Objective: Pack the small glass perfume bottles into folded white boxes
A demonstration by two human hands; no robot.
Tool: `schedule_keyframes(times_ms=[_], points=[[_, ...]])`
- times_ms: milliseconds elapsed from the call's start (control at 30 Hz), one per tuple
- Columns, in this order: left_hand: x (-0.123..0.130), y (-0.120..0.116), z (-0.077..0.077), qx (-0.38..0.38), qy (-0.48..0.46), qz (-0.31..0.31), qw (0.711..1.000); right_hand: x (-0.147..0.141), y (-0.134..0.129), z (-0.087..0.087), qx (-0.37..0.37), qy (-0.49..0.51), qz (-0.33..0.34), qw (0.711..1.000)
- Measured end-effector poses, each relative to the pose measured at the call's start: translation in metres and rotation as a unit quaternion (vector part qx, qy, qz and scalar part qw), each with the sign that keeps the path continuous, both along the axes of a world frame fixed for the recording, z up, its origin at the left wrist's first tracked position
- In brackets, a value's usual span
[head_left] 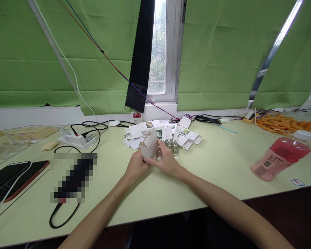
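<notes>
Both my hands are on one box (148, 149): left grip (137, 166) closed around its lower left, right grip (168, 158) closed on its right side, thumb near the bottom corner. Box is up in front of me, over the near side of the pile of cartons (189, 134) on the table (209, 169). Risks, my guess: thin-looking card, so squeezing too hard could crease the walls or buckle the mouth; too loose and it could slip. Glass bottles (175, 148) stand just beyond my right fingers, so a careless knuckle could tip one, or a sideways push could shift the loose cartons. Box look: white, narrow, fairly deep, tilted, top end open with bare inner walls showing; near face plain, no print I can make out. Can't see the bottom inside; underside hidden by my hands.
</notes>
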State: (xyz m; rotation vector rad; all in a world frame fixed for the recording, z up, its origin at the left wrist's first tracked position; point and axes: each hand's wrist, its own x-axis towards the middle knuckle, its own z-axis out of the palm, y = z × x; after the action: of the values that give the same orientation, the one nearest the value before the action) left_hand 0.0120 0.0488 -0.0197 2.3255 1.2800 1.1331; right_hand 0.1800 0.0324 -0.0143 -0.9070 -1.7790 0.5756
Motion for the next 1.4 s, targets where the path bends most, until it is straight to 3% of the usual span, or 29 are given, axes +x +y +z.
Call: schedule_keyframes(times_ms=[500, 967, 1233, 1400], points=[[-0.002, 0.002, -0.002, 0.0, -0.011, -0.005, 1.0, 0.0, 0.0, 0.001, -0.01, -0.002, 0.004, 1.0], [0.002, 0.0, 0.003, 0.006, 0.047, 0.033, 0.998, 0.004, 0.009, -0.008, 0.074, 0.025, -0.06, 0.995], [0.002, -0.001, 0.001, 0.038, 0.023, 0.024, 0.999, 0.011, 0.013, -0.005, 0.086, 0.037, -0.099, 0.991], [-0.001, 0.002, -0.002, 0.092, 0.028, 0.077, 0.992, 0.011, 0.015, -0.007, 0.077, 0.011, -0.107, 0.991]])
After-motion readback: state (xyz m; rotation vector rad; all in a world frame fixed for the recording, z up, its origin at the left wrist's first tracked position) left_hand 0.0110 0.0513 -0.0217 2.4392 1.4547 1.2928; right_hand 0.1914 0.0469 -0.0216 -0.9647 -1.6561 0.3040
